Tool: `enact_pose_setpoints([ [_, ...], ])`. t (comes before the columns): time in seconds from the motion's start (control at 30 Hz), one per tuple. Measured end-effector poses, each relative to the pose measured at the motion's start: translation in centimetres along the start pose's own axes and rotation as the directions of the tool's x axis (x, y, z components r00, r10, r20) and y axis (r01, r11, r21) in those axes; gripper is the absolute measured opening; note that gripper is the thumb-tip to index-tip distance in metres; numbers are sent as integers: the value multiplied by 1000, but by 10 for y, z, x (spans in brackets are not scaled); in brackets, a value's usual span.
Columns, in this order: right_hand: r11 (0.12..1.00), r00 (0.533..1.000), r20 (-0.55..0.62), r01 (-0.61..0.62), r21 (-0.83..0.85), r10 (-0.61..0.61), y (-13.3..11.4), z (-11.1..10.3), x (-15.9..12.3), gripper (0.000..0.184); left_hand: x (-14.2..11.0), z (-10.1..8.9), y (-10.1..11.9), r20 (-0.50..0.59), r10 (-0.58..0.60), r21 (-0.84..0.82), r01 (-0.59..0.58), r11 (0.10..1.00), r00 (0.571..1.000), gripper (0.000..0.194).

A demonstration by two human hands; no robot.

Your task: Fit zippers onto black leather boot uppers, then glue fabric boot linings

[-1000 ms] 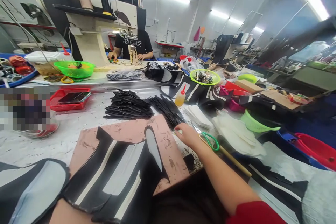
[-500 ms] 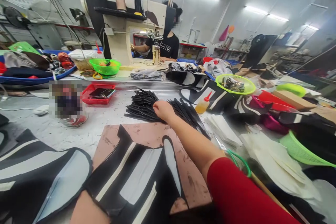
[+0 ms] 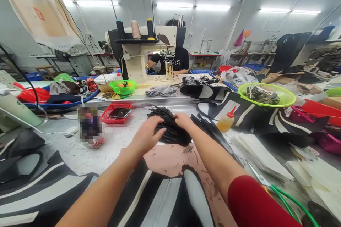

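Note:
A pile of thin black strips (image 3: 170,131) lies at the back of a brownish-pink board (image 3: 165,158). My right hand (image 3: 183,120) is at the pile's right side, its fingers closed on some of the strips. My left hand (image 3: 149,133) reaches to the left side of the pile, thumb apart from the fingers, with nothing held in it. Closer to me, a black cut piece (image 3: 138,191) with white and cream bands lies on the board, partly beneath my left forearm. More long black strips (image 3: 210,127) lie to the right of my right wrist.
A glue bottle with red tip (image 3: 226,122), green-handled scissors (image 3: 263,181) and white sheets (image 3: 262,156) are on the right. A red basket (image 3: 116,113) holds a phone. Behind stands a sewing machine (image 3: 135,60), with a person in black (image 3: 174,60) beyond it.
My left hand has come up from the near cut piece to the strip pile. My right hand stays at the strips, which look more gathered. The view has tilted upward and turned left.

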State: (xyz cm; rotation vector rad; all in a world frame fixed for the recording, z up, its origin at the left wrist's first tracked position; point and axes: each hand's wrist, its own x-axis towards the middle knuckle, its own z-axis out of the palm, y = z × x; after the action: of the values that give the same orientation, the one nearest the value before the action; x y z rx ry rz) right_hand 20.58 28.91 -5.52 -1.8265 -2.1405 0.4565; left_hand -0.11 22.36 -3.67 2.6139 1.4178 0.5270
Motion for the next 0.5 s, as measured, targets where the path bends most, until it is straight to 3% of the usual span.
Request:
enact_pose_setpoints([
  [0.13,1000,1000,-26,6,-17,-7,-6,-5,-1,32,17,19,-17,277,-35,184,-17,983,960,63],
  [0.2,999,999,-43,31,-28,-32,-15,-2,1,34,21,28,-24,337,-27,239,-58,969,941,57],
  [0.33,995,995,-9,99,-27,-99,-35,12,9,38,26,33,-26,361,-12,317,-111,942,933,31],
  [0.5,987,987,28,157,32,-158,-32,17,13,51,27,25,-5,307,-51,331,-57,942,950,27],
])
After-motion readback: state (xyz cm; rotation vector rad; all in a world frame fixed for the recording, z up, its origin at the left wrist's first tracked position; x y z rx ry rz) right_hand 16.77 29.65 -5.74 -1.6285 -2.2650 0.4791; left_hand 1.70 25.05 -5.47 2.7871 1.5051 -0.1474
